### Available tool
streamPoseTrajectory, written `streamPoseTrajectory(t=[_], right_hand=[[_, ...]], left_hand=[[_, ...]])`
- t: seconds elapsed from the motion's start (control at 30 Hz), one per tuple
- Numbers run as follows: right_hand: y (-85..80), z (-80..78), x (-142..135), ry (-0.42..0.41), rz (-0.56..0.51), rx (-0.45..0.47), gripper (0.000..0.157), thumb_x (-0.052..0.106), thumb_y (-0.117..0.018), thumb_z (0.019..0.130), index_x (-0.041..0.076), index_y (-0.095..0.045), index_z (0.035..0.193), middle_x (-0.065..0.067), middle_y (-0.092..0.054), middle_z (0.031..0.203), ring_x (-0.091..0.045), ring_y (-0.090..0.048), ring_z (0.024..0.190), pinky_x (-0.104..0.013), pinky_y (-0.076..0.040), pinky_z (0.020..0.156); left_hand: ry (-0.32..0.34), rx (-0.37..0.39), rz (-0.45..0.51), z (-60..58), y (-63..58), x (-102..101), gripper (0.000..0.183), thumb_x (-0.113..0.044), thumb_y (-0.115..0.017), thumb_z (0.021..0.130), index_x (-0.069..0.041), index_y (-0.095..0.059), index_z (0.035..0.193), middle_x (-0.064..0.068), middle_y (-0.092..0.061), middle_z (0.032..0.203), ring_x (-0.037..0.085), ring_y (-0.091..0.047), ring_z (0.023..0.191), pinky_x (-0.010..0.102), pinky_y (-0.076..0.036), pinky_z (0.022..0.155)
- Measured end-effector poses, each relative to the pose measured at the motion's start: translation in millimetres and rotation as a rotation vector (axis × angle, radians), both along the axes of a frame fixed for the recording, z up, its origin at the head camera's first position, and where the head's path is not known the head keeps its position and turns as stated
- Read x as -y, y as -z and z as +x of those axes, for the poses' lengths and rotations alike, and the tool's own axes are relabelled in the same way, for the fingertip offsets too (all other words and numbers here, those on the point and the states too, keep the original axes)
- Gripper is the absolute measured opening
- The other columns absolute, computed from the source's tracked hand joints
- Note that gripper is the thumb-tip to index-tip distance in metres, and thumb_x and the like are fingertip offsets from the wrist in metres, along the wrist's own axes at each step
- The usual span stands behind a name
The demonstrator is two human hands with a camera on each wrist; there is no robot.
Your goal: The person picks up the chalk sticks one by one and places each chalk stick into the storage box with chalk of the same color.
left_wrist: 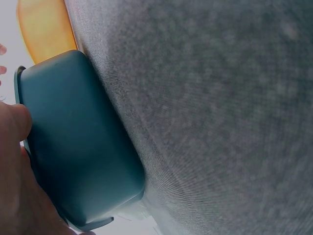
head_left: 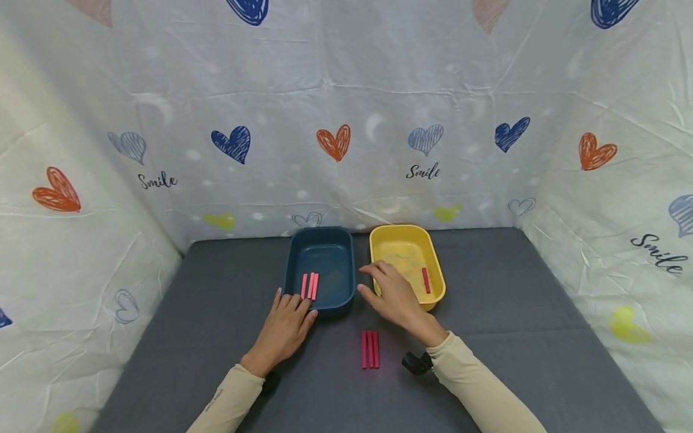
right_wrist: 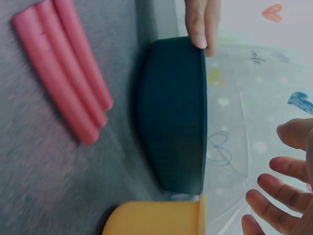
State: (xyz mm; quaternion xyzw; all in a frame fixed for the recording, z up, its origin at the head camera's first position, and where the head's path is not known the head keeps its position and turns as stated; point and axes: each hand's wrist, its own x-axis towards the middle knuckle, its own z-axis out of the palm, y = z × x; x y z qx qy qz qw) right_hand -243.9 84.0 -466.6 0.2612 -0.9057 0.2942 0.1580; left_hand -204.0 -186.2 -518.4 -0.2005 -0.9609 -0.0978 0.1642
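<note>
Head view: left hand (head_left: 281,329) in pinch grip on near rim of blue tray (head_left: 332,264) with three pink sticks (head_left: 311,286); one red stick (head_left: 426,280) in yellow tray (head_left: 400,252); three red sticks (head_left: 370,350) on table (head_left: 492,319). Left wrist view: thumb (left_wrist: 20,121) at rim. Right wrist view: right hand (right_wrist: 288,194) spread, empty.

Head cam: high, forward-down | wrist cams: close, low, sideways | shared: blue tray (left_wrist: 83,137)
</note>
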Motion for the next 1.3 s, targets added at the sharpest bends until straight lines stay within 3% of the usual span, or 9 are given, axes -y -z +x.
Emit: streamPoseTrajectory(t=[0.5,0.67,0.9,1.3], right_hand=[[15.0,6.7,-42,-0.005,0.078,-0.075,0.029,0.030,-0.064,0.095,0.012,-0.067,0.118,-0.003,-0.066,0.112,-0.023,-0.062,0.107,-0.043,-0.049,0.099],[20.2,9.5,-57,0.004,0.114,-0.105,0.026,0.028,-0.063,0.096,0.011,-0.068,0.115,-0.002,-0.066,0.108,-0.023,-0.062,0.105,-0.052,-0.044,0.103],[27.8,9.3,-76,0.012,0.186,-0.154,0.024,0.029,-0.059,0.098,0.011,-0.068,0.111,-0.001,-0.067,0.104,-0.022,-0.063,0.101,-0.046,-0.048,0.093],[36.1,8.9,-107,0.026,0.311,-0.161,0.023,0.032,-0.057,0.099,0.015,-0.069,0.108,0.000,-0.068,0.107,-0.024,-0.061,0.106,-0.047,-0.044,0.092]], left_hand=[[-0.003,0.005,-0.003,-0.7,2.1,-3,0.022,-0.033,-0.055,0.100,-0.013,-0.062,0.103,0.007,-0.059,0.097,0.029,-0.054,0.099,0.063,-0.027,0.115],[0.001,-0.003,-0.009,0.0,1.7,-2,0.021,-0.033,-0.055,0.100,-0.013,-0.061,0.102,0.008,-0.060,0.098,0.029,-0.054,0.100,0.064,-0.027,0.114],[0.011,-0.025,-0.005,-0.7,1.1,-1,0.021,-0.033,-0.055,0.100,-0.013,-0.060,0.100,0.008,-0.060,0.097,0.030,-0.056,0.103,0.064,-0.028,0.113],[0.002,0.001,-0.011,-0.9,-1.2,-1,0.022,-0.034,-0.054,0.101,-0.013,-0.061,0.100,0.007,-0.061,0.097,0.030,-0.057,0.106,0.064,-0.028,0.114]])
